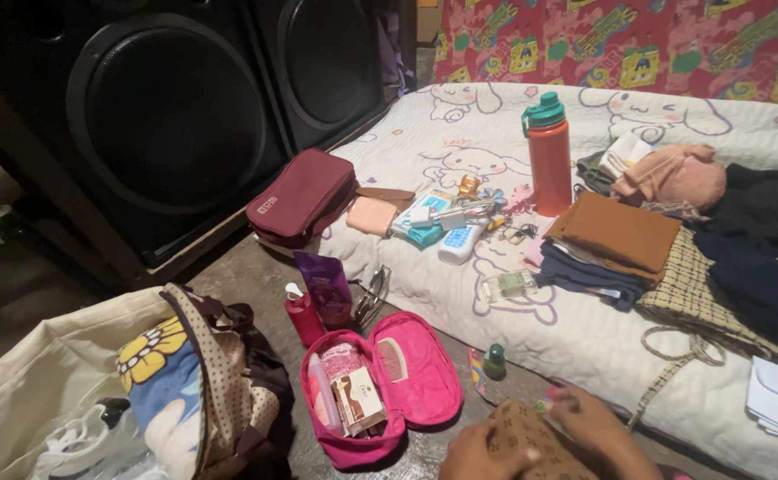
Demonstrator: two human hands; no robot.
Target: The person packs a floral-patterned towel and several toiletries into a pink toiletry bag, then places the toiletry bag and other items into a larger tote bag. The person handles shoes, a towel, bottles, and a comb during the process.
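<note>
Head view, looking down: at the near edge both hands close on a small brown patterned pouch (531, 440) — the left hand (478, 458) curled over its near-left corner, the right hand (598, 427) pinching its far-right edge with bent fingers. The pouch sits low between them, just right of the open pink case (411, 373), which lies on the floor with small tubes and a carton inside and a comb in its lid. Handling it well looks like a matter of a steady two-handed hold, one hand bracing while the other works the edge, and keeping the elbows in, since the little green bottle (494, 362) stands just beyond the right hand and would tip at a brush. Left of the case stand a red pump bottle (303, 316) and a purple tube (327, 286); farther off a maroon bag (304, 200) leans on the mattress (460, 302) — its quilt carries an orange flask (549, 160), folded clothes (615, 236) and scattered small items.
</note>
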